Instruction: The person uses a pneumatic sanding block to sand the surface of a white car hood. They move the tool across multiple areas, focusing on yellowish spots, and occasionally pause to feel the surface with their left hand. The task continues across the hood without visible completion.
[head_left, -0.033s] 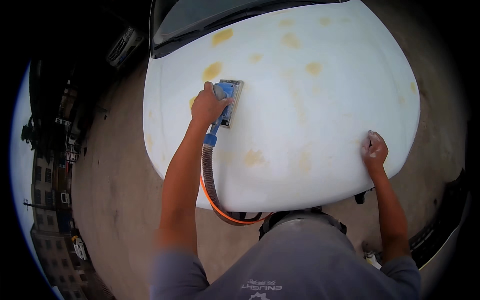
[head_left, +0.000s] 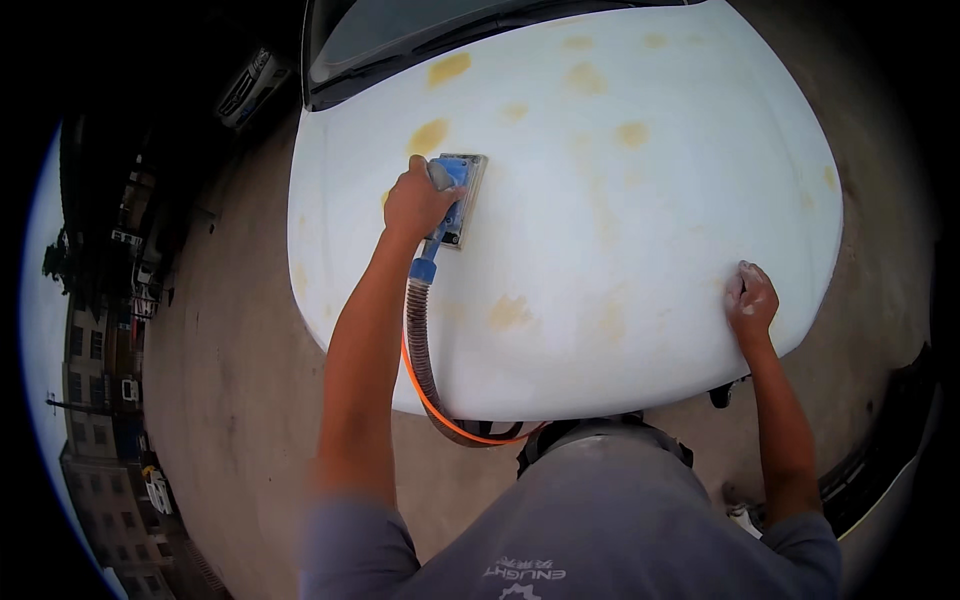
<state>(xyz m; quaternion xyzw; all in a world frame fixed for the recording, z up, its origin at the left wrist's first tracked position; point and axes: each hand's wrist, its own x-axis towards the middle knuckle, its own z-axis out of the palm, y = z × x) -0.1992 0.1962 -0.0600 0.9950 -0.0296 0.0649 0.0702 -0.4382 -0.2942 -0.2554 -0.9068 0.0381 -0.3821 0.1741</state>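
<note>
Beneath the left hand (head_left: 418, 205), in the head view, a blue sander (head_left: 460, 185) with a rectangular pad lay flat on a white car hood (head_left: 540, 250). The fingers of that hand were wrapped around its body. A ribbed hose (head_left: 418, 330) and an orange line (head_left: 420, 387) ran from below that hand toward the wearer's waist. Well to its right, the right hand (head_left: 752, 302) appeared to rest near the hood's edge, fingers curled and whitened as if by dust; whether it held anything could not be told.

The work looked part-way along. Much of the hood between the hands was an even, dull white, apparently already rubbed down, with only faint tan smears low in that stretch. Just beyond the left hand, a stronger yellow patch (head_left: 428, 136) stood out, with another farther off toward the windscreen (head_left: 400, 32); whether these called for more sanding was hard to judge.

Nearer the wearer than both hands, the grey shirt (head_left: 610, 510) bore pale lettering (head_left: 525, 575), upside down in the view, above a partly cut-off gear-like emblem. No legible label showed on the sander.
</note>
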